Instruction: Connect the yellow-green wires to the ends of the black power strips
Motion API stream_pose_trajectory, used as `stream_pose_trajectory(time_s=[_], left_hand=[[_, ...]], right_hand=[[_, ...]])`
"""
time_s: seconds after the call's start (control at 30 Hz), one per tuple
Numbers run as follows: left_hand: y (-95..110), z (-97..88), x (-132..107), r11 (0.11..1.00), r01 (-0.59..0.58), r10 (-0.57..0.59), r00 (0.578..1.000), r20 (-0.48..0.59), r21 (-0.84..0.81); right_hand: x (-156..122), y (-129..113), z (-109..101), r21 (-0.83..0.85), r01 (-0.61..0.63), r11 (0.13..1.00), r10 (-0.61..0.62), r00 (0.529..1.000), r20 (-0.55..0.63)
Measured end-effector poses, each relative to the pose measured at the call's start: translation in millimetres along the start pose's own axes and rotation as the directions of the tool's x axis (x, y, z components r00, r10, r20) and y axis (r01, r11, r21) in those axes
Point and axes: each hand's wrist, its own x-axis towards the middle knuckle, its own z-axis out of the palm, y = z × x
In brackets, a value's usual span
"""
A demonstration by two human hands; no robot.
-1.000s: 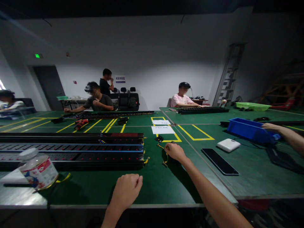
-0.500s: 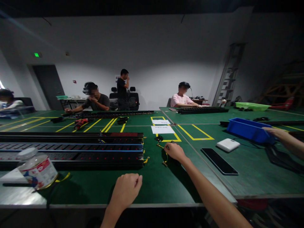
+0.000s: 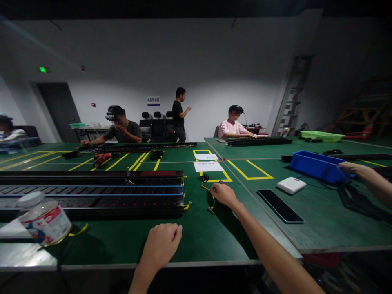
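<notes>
My left hand (image 3: 162, 245) rests as a loose fist near the front edge of the green table (image 3: 196, 241), with nothing seen in it. Farther forward, my right hand (image 3: 225, 194) is closed at a short yellow-green wire (image 3: 213, 201), which runs past its fingertips. A small metal-coloured end of the wire lies on the tabletop, and a small black bracket (image 3: 203, 177) is just beyond it. To the left lie long black rail-like assemblies (image 3: 122, 202) with blue strips and red dots; yellow-green wire tails (image 3: 187, 206) stick out at their right ends.
A clear plastic jar (image 3: 45, 220) stands front left. On the right are a black phone (image 3: 280, 206), a white box (image 3: 291, 185) and a blue bin (image 3: 315, 165), touched by another person's hand (image 3: 352, 168). A red power drill (image 3: 102, 159) and paper sheets (image 3: 208, 166) lie farther back. Co-workers sit opposite.
The standing person in the background has moved to the right and lowered a hand from the face. My view has shifted slightly. Both my hands stay in place.
</notes>
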Motion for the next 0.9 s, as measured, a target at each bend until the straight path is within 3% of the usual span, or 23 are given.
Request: stream_pose_trajectory(time_s=[0.9], left_hand=[[-5.2, 7.2, 1.5, 1.000, -0.020, 0.020, 0.999, -0.040, 0.005]], right_hand=[[2.2, 2.3, 4.4, -0.001, 0.009, 1.000, -0.009, 1.000, -0.003]])
